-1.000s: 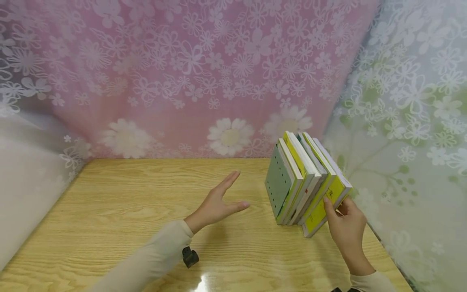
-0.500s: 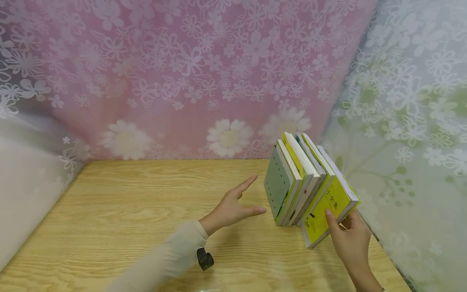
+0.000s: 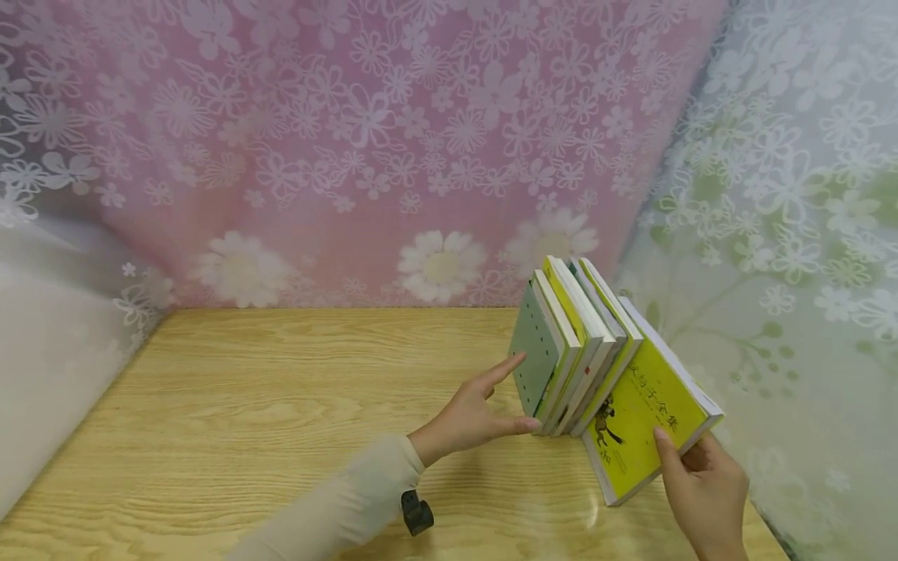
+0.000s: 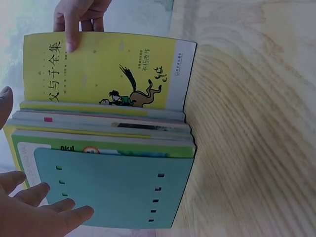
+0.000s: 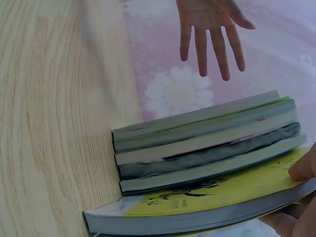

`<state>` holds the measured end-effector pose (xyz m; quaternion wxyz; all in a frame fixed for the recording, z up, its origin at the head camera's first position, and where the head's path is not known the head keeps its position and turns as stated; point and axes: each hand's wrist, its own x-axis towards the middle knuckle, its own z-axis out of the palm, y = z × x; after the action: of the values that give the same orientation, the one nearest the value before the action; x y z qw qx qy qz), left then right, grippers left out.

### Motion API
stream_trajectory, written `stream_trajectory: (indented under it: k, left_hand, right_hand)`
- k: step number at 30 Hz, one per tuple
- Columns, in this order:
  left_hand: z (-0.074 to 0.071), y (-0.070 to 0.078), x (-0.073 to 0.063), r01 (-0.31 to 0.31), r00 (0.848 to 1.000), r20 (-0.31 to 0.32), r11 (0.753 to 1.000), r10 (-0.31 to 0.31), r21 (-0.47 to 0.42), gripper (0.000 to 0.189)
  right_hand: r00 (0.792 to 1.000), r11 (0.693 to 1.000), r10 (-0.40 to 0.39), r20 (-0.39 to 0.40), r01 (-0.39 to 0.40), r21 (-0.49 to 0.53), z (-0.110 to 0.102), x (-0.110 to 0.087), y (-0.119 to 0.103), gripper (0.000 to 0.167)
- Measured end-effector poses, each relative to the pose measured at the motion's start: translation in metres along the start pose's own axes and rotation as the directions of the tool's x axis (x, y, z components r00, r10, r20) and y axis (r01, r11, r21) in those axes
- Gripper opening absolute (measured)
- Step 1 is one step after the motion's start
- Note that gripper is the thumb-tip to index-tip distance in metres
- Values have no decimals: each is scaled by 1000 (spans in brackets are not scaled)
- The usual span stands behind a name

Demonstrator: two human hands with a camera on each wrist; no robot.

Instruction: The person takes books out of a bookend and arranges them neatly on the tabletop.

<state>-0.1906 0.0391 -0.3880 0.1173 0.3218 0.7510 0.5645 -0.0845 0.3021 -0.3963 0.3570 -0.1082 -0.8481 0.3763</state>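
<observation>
My right hand pinches a yellow book by its near edge, thumb on the printed cover and fingers behind. That book is swung outward from the right end of a row of books; its lower edge appears to touch the table in the right wrist view. At the row's left end stands a pale green panel with small square holes. My left hand is beside this panel, fingers extended and spread in the right wrist view. Whether its fingertips touch the panel I cannot tell.
The wooden table extends left and forward of the books. A pink floral curtain hangs behind it, and a pale floral one runs close along the right side.
The yellow book has been drawn out of the row, toward me and to the right, showing more of its cover. My left hand has moved right, up to the green panel.
</observation>
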Motion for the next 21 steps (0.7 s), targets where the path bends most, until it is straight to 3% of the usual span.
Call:
stream_trajectory:
  k: [12, 17, 21]
  left_hand:
    - [18, 2, 4, -31, 998, 46, 999, 32, -12, 88]
    - [26, 5, 6, -39, 997, 70, 999, 41, -32, 87]
    - [33, 7, 7, -43, 994, 97, 998, 48, -55, 85]
  right_hand:
    - [983, 979, 146, -107, -159, -125, -34, -2, 7, 30]
    - [964, 961, 240, -113, -253, -113, -49, 2, 19, 35]
    - [958, 956, 263, -117, -275, -99, -61, 2, 28, 38]
